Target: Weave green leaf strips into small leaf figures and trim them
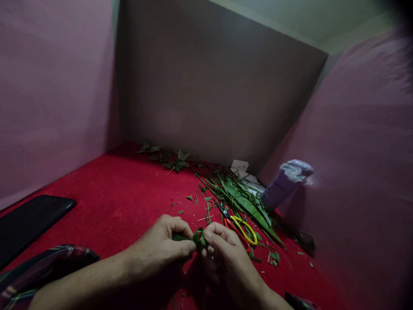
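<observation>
Left hand: the left hand [158,243] has its thumb and forefinger pressed together, pinching a green leaf strip [200,237]; a flat part of the strip shows between them.
Right hand: the right hand [230,252] pinches the same strip between thumb and forefinger, just beside the left fingertips; its lower fingers are in shadow, and how far they curl I cannot tell.
Leaf strip: low in the middle of the view, between the two hands, bent into a small loop.
Purple container: the purple container [279,189] stands tilted to the right near the right-hand wall [364,172], with crinkled clear plastic [292,172] about its top; what is in it cannot be seen.
Scissors: the scissors [225,212], with one yellow and one red handle, lie just beyond the right hand, blades pointing away from the person.
Leaf heap: long green blades form a leaf heap [247,202] between the scissors and the container.
Papers: white papers [239,166] show behind the heap, partly covered.
Far edge: lobed leaves [180,161] lie near the dark back wall [209,86].
Scraps: small leaf scraps [189,198] are scattered over the red surface [119,193].
Far left: a flat dark object [35,224] lies near the left wall [54,94].
Sleeve: a plaid sleeve [41,273] is bunched on the left arm.
</observation>
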`<state>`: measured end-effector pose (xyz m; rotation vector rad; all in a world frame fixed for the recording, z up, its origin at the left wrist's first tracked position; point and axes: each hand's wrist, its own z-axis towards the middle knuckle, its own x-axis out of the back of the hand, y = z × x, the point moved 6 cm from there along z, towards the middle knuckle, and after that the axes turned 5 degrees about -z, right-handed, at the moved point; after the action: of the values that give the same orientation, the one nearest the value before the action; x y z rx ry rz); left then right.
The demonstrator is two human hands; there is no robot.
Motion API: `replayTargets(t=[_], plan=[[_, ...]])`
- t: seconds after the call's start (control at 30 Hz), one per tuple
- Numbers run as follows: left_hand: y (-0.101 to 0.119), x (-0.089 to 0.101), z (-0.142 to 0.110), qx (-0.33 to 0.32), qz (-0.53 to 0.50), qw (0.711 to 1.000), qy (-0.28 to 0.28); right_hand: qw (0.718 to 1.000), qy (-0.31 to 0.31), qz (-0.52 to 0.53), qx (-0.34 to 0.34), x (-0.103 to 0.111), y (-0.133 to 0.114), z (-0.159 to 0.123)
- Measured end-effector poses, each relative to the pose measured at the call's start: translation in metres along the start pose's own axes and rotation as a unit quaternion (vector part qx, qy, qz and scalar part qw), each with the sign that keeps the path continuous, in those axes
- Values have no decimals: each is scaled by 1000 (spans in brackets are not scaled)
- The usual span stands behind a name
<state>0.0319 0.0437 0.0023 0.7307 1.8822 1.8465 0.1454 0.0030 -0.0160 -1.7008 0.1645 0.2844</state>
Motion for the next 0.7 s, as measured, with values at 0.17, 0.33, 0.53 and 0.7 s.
replayTargets(t=[0.17,0.33,0.53,0.7], plan=[[1,2,1,-18,27,999,13,1000,-4,13,-19,1,2,0],[10,2,-2,-35,93,995,8,999,1,-16,-36,3,7,1],[10,1,-1,-14,88,996,6,990,56,-101,84,5,-7,-2],[7,1,0,-21,78,997,6,964,33,-220,143,4,-11,-4]])
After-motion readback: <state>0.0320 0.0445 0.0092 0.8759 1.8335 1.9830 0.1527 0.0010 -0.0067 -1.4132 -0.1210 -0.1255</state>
